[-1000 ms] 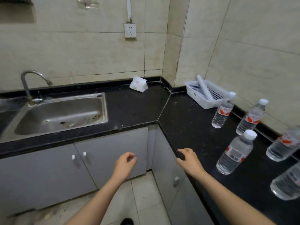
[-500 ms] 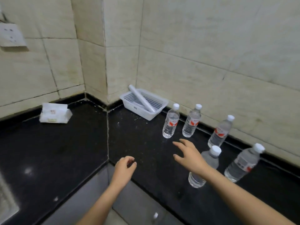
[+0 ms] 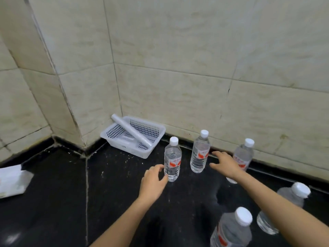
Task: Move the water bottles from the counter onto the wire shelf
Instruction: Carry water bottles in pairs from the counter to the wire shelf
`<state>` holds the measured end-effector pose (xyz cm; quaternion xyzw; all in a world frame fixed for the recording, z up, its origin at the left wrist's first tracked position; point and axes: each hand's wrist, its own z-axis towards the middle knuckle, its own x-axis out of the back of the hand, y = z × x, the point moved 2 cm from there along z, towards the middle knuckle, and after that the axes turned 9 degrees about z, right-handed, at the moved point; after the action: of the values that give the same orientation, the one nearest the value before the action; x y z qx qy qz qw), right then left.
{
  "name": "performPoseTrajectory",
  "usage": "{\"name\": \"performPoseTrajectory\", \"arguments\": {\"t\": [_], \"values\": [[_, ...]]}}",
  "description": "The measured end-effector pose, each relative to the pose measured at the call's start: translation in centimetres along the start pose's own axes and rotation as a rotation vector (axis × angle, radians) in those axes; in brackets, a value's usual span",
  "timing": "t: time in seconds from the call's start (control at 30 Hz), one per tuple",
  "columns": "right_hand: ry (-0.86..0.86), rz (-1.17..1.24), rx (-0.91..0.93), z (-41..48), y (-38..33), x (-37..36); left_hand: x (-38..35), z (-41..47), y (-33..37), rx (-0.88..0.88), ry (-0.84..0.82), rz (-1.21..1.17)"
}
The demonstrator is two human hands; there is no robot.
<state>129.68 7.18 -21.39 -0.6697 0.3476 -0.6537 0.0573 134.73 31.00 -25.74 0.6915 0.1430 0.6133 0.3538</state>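
Black counter point(image 3: 53, 202) w/ red-labelled bottles point(image 3: 172, 160), print unreadable, hands point(image 3: 152, 181) open nearby.

2 bare, sleeveless forearms point(image 3: 277, 198)

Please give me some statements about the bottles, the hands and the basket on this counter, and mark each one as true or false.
1. Five water bottles stand on the counter. True.
2. The left hand is at the leftmost bottle. True.
3. The right hand is lifting a bottle off the counter. False: it is open beside the second bottle, which stands on the counter.
4. The white basket is empty. False: a white roll lies in it.
5. All the visible bottle caps are white. True.
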Motion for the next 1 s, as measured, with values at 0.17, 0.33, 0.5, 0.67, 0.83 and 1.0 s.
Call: {"name": "performPoseTrajectory", "arguments": {"t": [0.17, 0.33, 0.5, 0.67, 0.83, 1.0], "values": [[-0.068, 0.153, -0.056, 6.4, 2.8, -1.6, -2.8, 4.5, 0.7, 0.063, 0.012, -0.052], [-0.037, 0.442, -0.060, 10.3, 4.3, -3.2, -4.9, 7.2, 0.6, 0.096, -0.049, -0.147], [0.007, 0.614, -0.026, 11.8, 5.0, -4.9, -5.9, 9.0, 0.0, 0.141, -0.050, -0.201], [0.029, 0.736, -0.008, 13.3, 4.9, -5.7, -7.2, 10.3, -0.9, 0.165, -0.038, -0.270], [0.049, 0.767, -0.084, 13.2, 4.9, -6.7, -7.6, 10.9, -0.5, 0.194, -0.079, -0.331], [0.162, 0.771, -0.196, 11.1, 5.7, -7.6, -7.2, 10.9, -0.8, 0.175, -0.107, -0.342]]}}
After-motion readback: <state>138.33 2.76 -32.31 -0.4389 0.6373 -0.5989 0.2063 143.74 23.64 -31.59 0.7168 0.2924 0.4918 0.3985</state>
